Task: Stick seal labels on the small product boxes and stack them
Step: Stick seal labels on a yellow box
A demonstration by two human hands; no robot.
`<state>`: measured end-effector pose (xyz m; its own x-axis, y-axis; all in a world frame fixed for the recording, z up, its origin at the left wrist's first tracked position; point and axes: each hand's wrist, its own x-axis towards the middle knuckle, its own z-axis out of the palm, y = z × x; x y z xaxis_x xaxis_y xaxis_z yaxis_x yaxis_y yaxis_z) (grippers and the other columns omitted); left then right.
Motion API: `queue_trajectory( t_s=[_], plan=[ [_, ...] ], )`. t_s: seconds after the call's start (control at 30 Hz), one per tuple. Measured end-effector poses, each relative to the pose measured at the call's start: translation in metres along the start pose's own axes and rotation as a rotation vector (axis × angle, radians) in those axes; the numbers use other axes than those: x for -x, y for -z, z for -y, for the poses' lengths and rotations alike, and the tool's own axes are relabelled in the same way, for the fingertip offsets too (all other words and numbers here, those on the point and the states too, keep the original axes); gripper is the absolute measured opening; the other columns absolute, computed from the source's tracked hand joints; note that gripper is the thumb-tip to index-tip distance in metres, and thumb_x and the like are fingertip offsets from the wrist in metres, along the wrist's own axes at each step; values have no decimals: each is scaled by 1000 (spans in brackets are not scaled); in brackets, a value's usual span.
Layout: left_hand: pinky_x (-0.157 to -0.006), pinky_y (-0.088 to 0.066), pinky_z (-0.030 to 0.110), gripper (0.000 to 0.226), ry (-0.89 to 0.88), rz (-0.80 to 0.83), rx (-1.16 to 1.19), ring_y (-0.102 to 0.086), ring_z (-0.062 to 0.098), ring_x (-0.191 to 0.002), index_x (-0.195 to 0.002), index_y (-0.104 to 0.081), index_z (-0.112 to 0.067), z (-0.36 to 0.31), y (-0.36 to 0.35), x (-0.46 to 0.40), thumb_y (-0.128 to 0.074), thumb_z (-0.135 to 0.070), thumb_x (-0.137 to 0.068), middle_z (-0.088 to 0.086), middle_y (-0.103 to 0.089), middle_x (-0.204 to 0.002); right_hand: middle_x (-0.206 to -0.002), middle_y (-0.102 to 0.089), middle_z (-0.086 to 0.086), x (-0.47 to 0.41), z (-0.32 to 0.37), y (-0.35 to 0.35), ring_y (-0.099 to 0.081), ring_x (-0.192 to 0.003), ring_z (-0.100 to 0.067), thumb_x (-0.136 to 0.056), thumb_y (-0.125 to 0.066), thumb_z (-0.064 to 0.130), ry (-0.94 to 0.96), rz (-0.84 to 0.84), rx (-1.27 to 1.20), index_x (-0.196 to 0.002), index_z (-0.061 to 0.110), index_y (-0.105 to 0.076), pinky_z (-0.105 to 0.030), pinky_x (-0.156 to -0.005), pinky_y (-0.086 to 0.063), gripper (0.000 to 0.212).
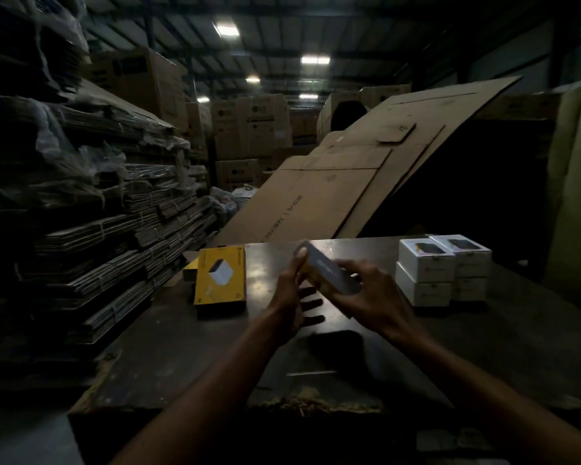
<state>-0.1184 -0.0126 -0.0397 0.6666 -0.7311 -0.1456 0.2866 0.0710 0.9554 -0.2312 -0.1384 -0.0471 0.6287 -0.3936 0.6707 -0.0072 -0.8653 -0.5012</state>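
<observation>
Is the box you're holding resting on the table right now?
No, the grey box is held in the air between the left hand and right hand, clear above the dark table.

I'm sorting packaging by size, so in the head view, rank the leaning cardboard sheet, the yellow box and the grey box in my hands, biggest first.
1. Leaning cardboard sheet, by far the largest.
2. Yellow box.
3. Grey box, held in both hands, looks slightly smaller, though partly covered and nearer the camera, so this ranking is unsure.

Tilted grey box (329,271), white stack (441,268)
</observation>
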Motion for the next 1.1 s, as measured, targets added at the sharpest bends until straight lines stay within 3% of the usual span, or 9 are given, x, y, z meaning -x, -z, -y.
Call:
queue_trajectory(
  t_s=[0.07, 0.2, 0.33, 0.47, 0.6, 0.77, 0.87, 0.97, 1.1],
  plan=[
    [-71, -54, 37, 70, 0, 21, 101, -64, 32, -97, -124, -63, -12, 0, -9, 2, -58, -69, -84, 16, -65, -114, -102, -63, 4, 9, 0, -3, -63, -89, -17, -66, -75, 40, 52, 25, 68, -124, 32, -65, -38, -69, -57, 59],
    [-54, -53, 30, 27, -62, -87, 90, -67, 23, -68, -102, -63, -10, 9, -12, 2, -67, -34, -90, 10, -64, -89, -110, -55, 1, 22, 5, -10, -55, -98, -18, -66, -70, 51, 137, 100, 156, -133, 31, -57, -37, -78, -55, 71],
    [-48, -48, 27, 7, -154, -107, 75, -63, 15, -55, -84, -63, -14, 14, 3, 0, -61, -13, -91, 4, -62, -74, -103, -60, 5, 23, 12, -8, -58, -92, -11, -69, -60, 65, 172, 197, 119, -119, 31, -67, -39, -76, -56, 61],
    [-61, -53, 35, 10, -249, -58, 83, -63, 21, -72, -99, -61, -11, 15, 13, 6, -52, -8, -95, 5, -64, -79, -97, -61, 8, 22, 15, 0, -57, -88, -8, -80, -52, 67, 191, 161, 92, -100, 32, -71, -37, -73, -55, 45],
    [-70, -58, 39, 25, -359, -33, -13, -69, 28, -85, -103, -63, -11, 19, 20, 2, -58, -16, -80, 15, -70, -95, -102, -59, 6, 9, 10, 7, -55, -96, -11, -85, -66, 45, 125, 57, 60, -109, 30, -67, -38, -80, -54, 29],
    [-79, -56, 48, 40, -413, 0, -98, -65, 37, -103, -109, -66, -21, 20, 23, -2, -62, -22, -70, 15, -70, -109, -110, -55, 7, -4, 11, 12, -53, -104, -12, -82, -70, 39, 154, -45, 41, -121, 29, -63, -34, -85, -54, 41],
    [-83, -57, 51, 42, -437, 44, -134, -66, 36, -103, -112, -66, -20, 15, 24, -3, -61, -19, -70, 16, -69, -112, -112, -56, 5, -8, 19, 14, -52, -106, -14, -82, -72, 37, 168, -80, 44, -124, 27, -63, -32, -86, -53, 43],
    [-76, -54, 45, 34, -452, 54, -137, -66, 31, -94, -97, -71, -24, 11, 23, -4, -59, -15, -66, 11, -70, -99, -108, -58, 13, -8, 26, 18, -52, -108, -14, -79, -64, 39, 185, -84, 42, -124, 28, -64, -33, -88, -52, 46],
    [-76, -53, 44, 36, -479, 62, -142, -64, 32, -89, -96, -71, -18, 9, 23, -4, -61, -16, -62, 15, -68, -94, -97, -58, 16, -10, 31, 23, -53, -100, -12, -74, -61, 40, 181, -53, 24, -118, 30, -68, -27, -78, -49, 45]
  ],
)
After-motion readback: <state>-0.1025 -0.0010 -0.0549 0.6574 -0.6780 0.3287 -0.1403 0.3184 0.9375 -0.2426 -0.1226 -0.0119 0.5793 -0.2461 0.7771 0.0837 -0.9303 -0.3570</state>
